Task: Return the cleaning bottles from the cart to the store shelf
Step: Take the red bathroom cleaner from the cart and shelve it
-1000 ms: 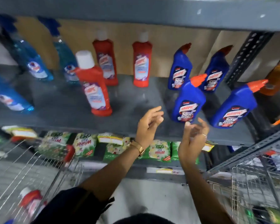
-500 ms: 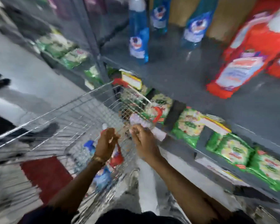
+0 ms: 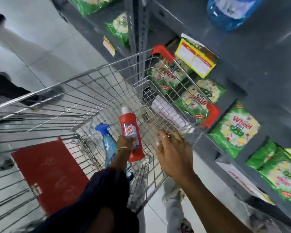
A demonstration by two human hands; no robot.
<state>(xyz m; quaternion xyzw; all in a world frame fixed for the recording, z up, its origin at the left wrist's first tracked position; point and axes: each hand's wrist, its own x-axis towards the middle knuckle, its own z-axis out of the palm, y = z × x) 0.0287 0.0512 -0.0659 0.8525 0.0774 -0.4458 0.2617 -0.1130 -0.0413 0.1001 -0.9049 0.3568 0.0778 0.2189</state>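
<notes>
Your left hand (image 3: 124,142) grips the red cleaner bottle (image 3: 132,137) mid-body, inside the wire cart (image 3: 97,84). Your right hand (image 3: 173,152), at its 3 o'clock, is open and empty. Expect rigid, slick plastic, probably liquid-heavy; hold the waist.

Red bottle (image 3: 132,139) — white cap, printed label, cap pointing to 12 o'clock; raised inside the wire cart (image 3: 84,91), gripped at mid-body. Blue spray bottle (image 3: 107,142) — blue trigger head, clear blue body; lies in the cart just beside the red bottle, at its 9 o'clock. Grey store shelf (image 3: 252,52) stands at the cart's 3 o'clock.
</notes>
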